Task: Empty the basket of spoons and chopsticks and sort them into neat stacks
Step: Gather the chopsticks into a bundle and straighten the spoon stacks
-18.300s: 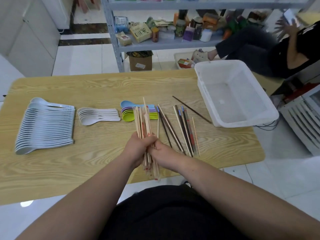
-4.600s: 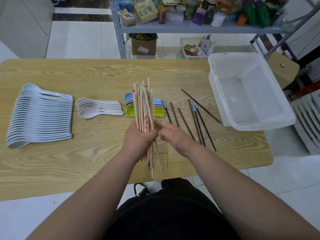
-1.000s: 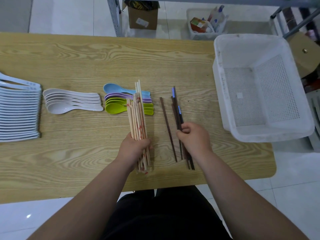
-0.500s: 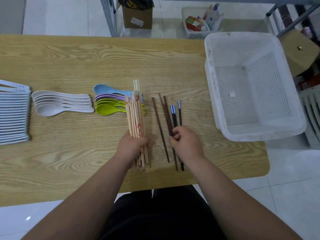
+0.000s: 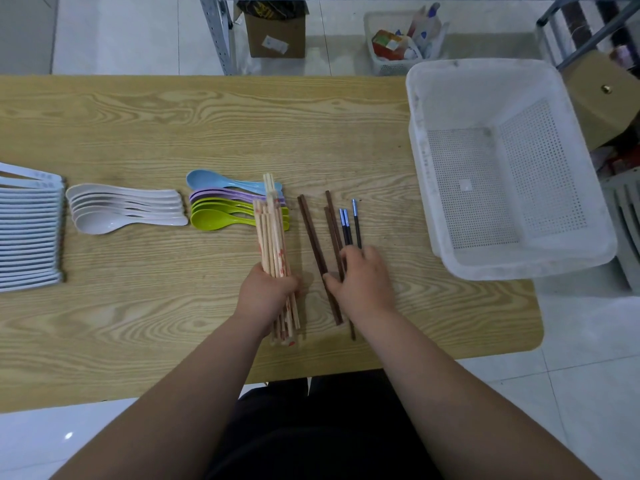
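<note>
My left hand (image 5: 265,293) grips a bundle of pale bamboo chopsticks (image 5: 272,233), its far ends lying over the handles of the coloured spoons (image 5: 221,206). My right hand (image 5: 363,282) rests on the dark chopsticks (image 5: 313,233) lying on the table, fingers curled over their near halves; three of them have blue-grey tips (image 5: 348,216). A stack of white spoons (image 5: 121,211) lies left of the coloured ones. A long row of pale blue spoons (image 5: 29,233) is at the far left. The white basket (image 5: 502,261) stands at the right with nothing in it.
The wooden table (image 5: 173,126) ends just right of the basket. Beyond its far edge stand a metal shelf leg (image 5: 216,36), a cardboard box (image 5: 275,29) and a small basket of bottles (image 5: 398,43) on the floor.
My right hand has slid the dark chopsticks slightly, one brown one now lying apart to the left. My left hand keeps the bamboo bundle in place.
</note>
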